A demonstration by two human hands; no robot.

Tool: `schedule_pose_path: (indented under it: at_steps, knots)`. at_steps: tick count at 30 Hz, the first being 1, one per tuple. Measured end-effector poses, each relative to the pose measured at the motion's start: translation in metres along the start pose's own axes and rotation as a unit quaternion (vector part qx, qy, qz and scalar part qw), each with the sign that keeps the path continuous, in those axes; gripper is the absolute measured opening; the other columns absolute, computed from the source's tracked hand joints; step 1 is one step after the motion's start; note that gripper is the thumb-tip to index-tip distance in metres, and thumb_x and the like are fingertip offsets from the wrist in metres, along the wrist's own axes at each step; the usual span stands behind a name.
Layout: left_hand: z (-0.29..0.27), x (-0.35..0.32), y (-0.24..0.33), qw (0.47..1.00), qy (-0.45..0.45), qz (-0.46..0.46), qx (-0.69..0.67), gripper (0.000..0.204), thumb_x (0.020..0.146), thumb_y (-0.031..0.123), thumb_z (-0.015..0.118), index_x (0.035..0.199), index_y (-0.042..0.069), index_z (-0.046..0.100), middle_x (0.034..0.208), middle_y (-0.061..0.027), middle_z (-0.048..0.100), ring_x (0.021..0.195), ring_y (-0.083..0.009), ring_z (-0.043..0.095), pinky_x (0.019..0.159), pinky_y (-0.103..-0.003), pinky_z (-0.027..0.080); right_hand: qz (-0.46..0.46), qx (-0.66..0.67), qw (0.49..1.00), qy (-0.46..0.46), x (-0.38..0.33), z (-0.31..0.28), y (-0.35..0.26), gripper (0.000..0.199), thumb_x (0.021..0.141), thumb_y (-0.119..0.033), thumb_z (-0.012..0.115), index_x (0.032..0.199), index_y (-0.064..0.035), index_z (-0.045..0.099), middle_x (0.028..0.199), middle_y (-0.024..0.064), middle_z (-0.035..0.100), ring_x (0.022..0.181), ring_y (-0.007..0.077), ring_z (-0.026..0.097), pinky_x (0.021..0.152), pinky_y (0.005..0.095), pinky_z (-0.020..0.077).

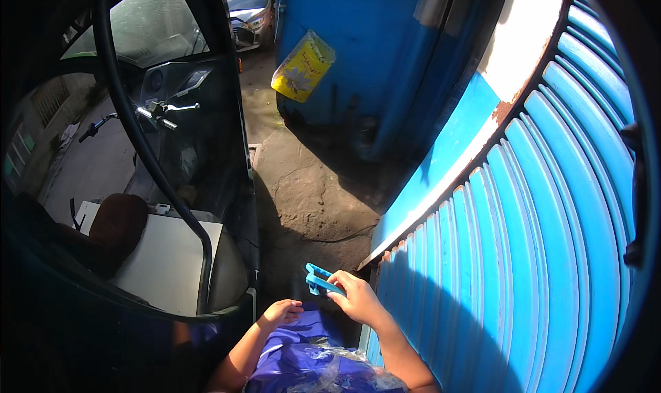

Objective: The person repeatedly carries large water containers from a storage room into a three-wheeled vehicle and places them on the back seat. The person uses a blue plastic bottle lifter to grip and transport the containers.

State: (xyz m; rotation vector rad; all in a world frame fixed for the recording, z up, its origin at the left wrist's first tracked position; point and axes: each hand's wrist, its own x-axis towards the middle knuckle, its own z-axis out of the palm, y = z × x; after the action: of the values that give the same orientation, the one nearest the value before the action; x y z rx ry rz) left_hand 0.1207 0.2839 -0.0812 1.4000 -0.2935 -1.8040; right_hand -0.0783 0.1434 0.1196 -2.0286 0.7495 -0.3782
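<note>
My right hand (358, 302) is closed on a light-blue plastic clip (322, 280). The clip's two arms stick out to the left of my fingers, spread apart at the tip. To its left, my left hand (281, 313) is held in the air with loosely bent fingers and nothing visible in it. Shiny purple material (303, 341) lies below and between my hands, with crumpled clear plastic (330, 365) over part of it. Whether the purple material is clothing or a bag, I cannot tell.
A dark three-wheeler-like vehicle with handlebars (162, 114) and a white seat board (172, 252) stands close on the left. A blue ribbed shutter (482, 255) borders my right. Ahead, a yellow bag (303, 66) hangs on a blue wall (365, 49) above cracked ground (310, 193).
</note>
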Motion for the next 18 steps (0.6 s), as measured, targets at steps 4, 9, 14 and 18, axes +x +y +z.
schedule_pose_path:
  at_steps: [4,9,14,18]
  knots:
    - [-0.020,0.087,0.092,0.998,-0.013,-0.003,-0.065,0.034,0.095,0.031,0.048,0.115,0.006,0.058,0.109,-0.0127,0.064,0.103,-0.0276,0.062,0.092,-0.042,0.046,0.011,0.023,0.998,-0.051,0.100,-0.020,0.035,0.022,0.084,-0.011,0.066,0.101,-0.0033,0.054,0.090,0.0169,0.061,0.085,0.0349,0.062,0.074,0.0405,0.0479]
    - [-0.035,0.169,0.244,0.999,0.018,0.037,0.012,0.029,0.094,0.028,0.049,0.111,0.006,0.058,0.105,-0.0106,0.064,0.099,-0.0260,0.062,0.088,-0.040,0.048,0.025,0.010,0.999,-0.021,0.234,-0.061,0.061,0.027,0.082,-0.011,0.069,0.104,-0.0019,0.055,0.086,0.0152,0.065,0.079,0.0272,0.064,0.072,0.0353,0.0493]
    - [-0.015,0.221,0.372,0.993,-0.038,0.053,0.102,0.033,0.096,0.022,0.045,0.121,0.005,0.056,0.111,-0.0117,0.065,0.101,-0.0239,0.063,0.086,-0.037,0.050,0.070,0.072,0.990,0.104,0.339,-0.109,0.112,0.021,0.083,-0.006,0.067,0.100,-0.0013,0.054,0.083,0.0085,0.064,0.079,0.0141,0.062,0.073,0.0309,0.0490]
    - [0.027,0.293,0.447,0.987,-0.129,0.073,0.061,0.037,0.096,0.023,0.045,0.127,0.003,0.052,0.117,-0.0156,0.062,0.108,-0.0250,0.060,0.093,-0.039,0.047,0.128,0.139,0.974,0.123,0.421,-0.147,0.175,0.018,0.086,-0.003,0.062,0.103,-0.0017,0.055,0.081,0.0040,0.062,0.072,0.0095,0.059,0.065,0.0270,0.0495]
